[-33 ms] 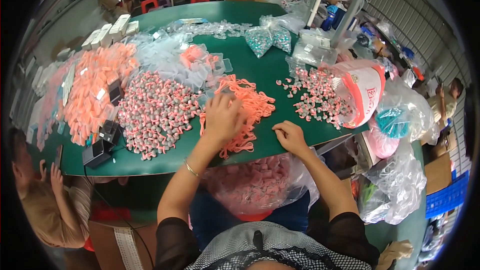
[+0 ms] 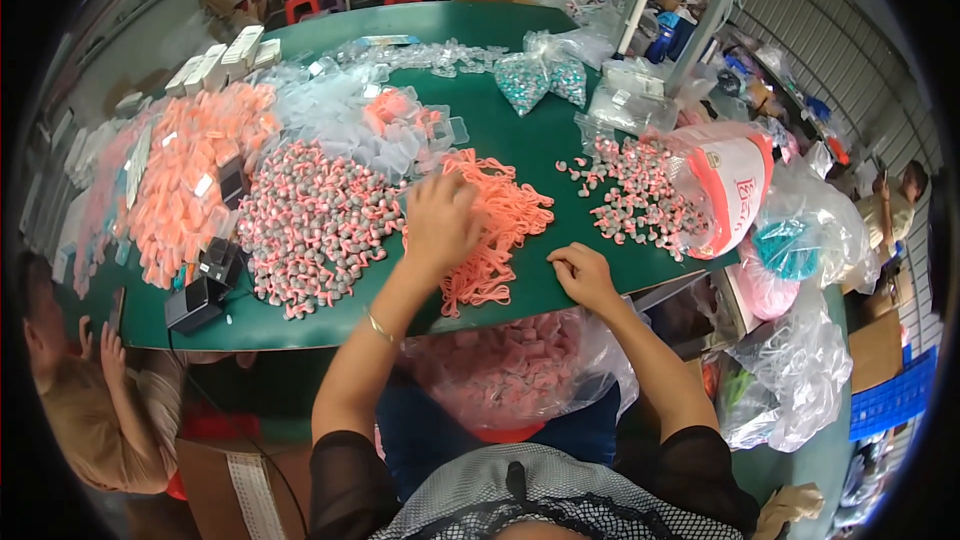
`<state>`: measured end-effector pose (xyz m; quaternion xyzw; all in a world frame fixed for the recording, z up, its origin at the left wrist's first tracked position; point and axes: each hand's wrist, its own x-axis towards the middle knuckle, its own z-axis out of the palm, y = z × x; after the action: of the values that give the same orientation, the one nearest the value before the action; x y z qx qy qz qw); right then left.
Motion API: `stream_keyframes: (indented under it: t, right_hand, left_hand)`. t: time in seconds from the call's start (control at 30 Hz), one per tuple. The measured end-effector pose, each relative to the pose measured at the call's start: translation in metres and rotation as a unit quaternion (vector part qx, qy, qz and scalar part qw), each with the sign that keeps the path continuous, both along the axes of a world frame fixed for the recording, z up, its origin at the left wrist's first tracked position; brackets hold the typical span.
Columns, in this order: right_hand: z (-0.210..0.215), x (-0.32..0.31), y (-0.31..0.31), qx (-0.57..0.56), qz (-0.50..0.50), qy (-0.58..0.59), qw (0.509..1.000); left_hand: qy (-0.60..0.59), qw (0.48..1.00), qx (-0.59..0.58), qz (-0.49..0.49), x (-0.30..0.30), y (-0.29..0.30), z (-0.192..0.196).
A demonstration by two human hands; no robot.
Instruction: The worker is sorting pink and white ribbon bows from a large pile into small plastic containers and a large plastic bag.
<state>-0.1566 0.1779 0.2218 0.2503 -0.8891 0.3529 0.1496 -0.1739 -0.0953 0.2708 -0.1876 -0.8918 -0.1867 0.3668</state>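
On the green table [image 2: 345, 325] lies a tangled heap of orange looped cords [image 2: 505, 210]. My left hand [image 2: 443, 228] hovers over the heap's left edge, its fingers bent down and close together. The fingertips are hidden behind the hand, so what they hold cannot be made out. Left of it spreads a large pile of small grey-and-pink pieces [image 2: 315, 230]. My right hand [image 2: 585, 275] rests near the table's front edge, right of the cords, with fingers curled in and nothing visible in them.
More grey-and-pink pieces spill from a white-and-red sack [image 2: 735, 185]. Farther left are orange plastic pieces [image 2: 190, 180], clear plastic cases [image 2: 320, 105] and black boxes [image 2: 195, 305]. A bag of teal beads [image 2: 525, 85] stands behind. Below the edge hangs a plastic bag [image 2: 500, 365]. A person [image 2: 110, 400] sits left.
My left hand has shifted slightly left and away from me, toward the grey-and-pink pile. The right hand stays in nearly the same place.
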Motion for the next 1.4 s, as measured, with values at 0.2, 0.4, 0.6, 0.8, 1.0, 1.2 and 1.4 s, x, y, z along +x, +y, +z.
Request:
stream_keyframes:
  t: [0.2,0.4,0.6,0.8,1.0,1.2,1.4]
  right_hand:
    - [0.001,0.0,-0.006,0.003,-0.011,-0.015,1.0]
    - [-0.008,-0.004,-0.002,-0.013,0.001,0.047,0.999]
    - [-0.011,-0.004,-0.004,-0.04,-0.001,0.011,0.999]
    - [-0.017,-0.006,0.001,-0.06,-0.003,0.032,0.998]
    - [-0.019,-0.006,-0.002,-0.055,0.006,0.043,0.998]
    - [-0.019,-0.004,-0.004,-0.055,0.003,0.031,0.998]
    - [-0.02,-0.004,0.0,-0.052,-0.001,0.035,0.998]
  left_hand:
    - [-0.138,0.977,-0.037,0.16,-0.085,-0.064,0.025]
    - [-0.298,0.93,-0.13,0.171,-0.144,-0.081,0.009]
    - [-0.136,0.966,-0.19,0.108,-0.154,-0.105,-0.021]
    - [-0.168,0.976,-0.1,0.095,-0.139,-0.081,-0.004]
    - [-0.061,0.995,0.0,0.081,-0.148,-0.086,-0.009]
    - [-0.039,0.996,0.044,0.071,-0.147,-0.074,0.008]
    - [0.037,0.99,0.128,-0.038,-0.103,-0.009,0.046]
